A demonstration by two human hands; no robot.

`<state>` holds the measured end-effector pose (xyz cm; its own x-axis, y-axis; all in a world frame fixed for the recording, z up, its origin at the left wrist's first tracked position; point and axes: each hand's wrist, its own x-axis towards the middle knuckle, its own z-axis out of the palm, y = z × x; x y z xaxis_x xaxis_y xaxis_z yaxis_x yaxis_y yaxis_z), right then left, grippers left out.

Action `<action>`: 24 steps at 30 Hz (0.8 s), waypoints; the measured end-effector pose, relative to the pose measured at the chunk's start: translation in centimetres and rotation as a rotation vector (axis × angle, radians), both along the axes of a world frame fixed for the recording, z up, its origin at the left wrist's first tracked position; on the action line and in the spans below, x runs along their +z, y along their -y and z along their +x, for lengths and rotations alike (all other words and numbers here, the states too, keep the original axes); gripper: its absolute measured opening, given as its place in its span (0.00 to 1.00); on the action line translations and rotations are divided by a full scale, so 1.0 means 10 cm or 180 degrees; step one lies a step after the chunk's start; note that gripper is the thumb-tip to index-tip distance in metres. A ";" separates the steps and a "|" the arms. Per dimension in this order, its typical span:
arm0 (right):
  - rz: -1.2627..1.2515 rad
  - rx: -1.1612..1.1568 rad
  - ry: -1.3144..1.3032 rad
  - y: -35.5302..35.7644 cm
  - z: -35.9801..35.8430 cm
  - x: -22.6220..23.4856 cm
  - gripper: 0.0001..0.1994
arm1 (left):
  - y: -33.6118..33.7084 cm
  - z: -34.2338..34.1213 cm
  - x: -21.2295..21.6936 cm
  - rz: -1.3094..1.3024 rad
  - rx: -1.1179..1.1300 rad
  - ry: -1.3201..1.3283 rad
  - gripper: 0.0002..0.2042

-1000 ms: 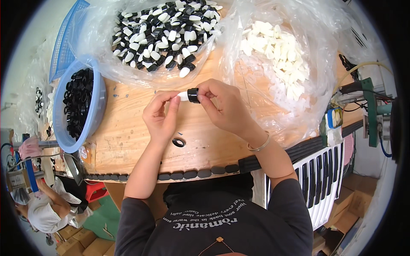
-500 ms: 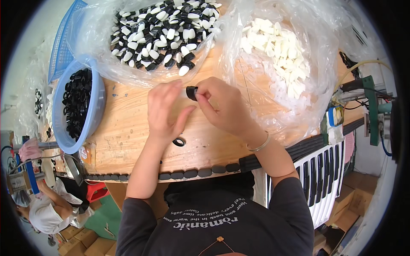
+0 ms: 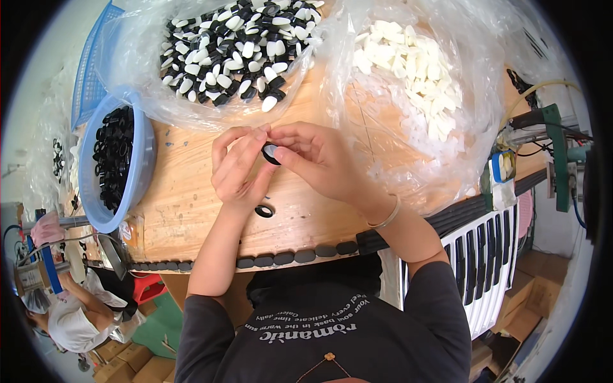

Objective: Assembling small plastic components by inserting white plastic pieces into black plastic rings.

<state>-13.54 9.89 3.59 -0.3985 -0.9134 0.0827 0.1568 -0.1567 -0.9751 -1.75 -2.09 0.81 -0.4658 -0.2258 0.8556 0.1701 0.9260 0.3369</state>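
Between my hands, above the table, is a small round black part (image 3: 271, 153) with a pale, glossy middle. My right hand (image 3: 317, 156) pinches it, thumb across the front and fingers behind. My left hand (image 3: 237, 167) curls in from the other side, its fingertips and thumb against the part's edge; the exact contact is partly hidden. Below them a loose black ring (image 3: 264, 210) lies on the wooden table (image 3: 191, 204). Beyond my hands, a heap of black parts with white oval pieces (image 3: 236, 54) rests on clear plastic.
At left stands a blue basin (image 3: 148, 159) of black rings, by a blue mesh basket (image 3: 92, 70). A clear bag (image 3: 348, 83) holds cream-white oval pieces (image 3: 415, 70). Black pads (image 3: 284, 258) line the table's front edge. A green-framed device (image 3: 555, 156) stands right; another person (image 3: 80, 319) sits lower left.
My left hand has closed in from spread fingers to meet the black part. My right hand has turned and moved slightly left and nearer, showing the part's pale middle.
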 end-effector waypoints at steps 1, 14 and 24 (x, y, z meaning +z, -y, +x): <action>0.0121 0.0169 0.0084 0.00 -0.01 0.00 0.10 | 0.00 0.00 0.00 -0.0099 0.0066 0.0014 0.25; -0.1224 -0.1127 -0.3107 0.01 -0.03 0.03 0.08 | -0.01 0.00 -0.01 -0.0131 0.0235 0.0120 0.26; -0.1087 -0.1144 -0.2806 0.00 -0.02 0.01 0.08 | -0.05 -0.04 -0.02 -0.0071 0.0307 0.0122 0.25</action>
<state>-13.74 9.91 3.70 -0.3159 -0.6238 0.7149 -0.7093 -0.3451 -0.6146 -2.13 -1.58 0.60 -0.4753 -0.2522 0.8429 0.0670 0.9449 0.3204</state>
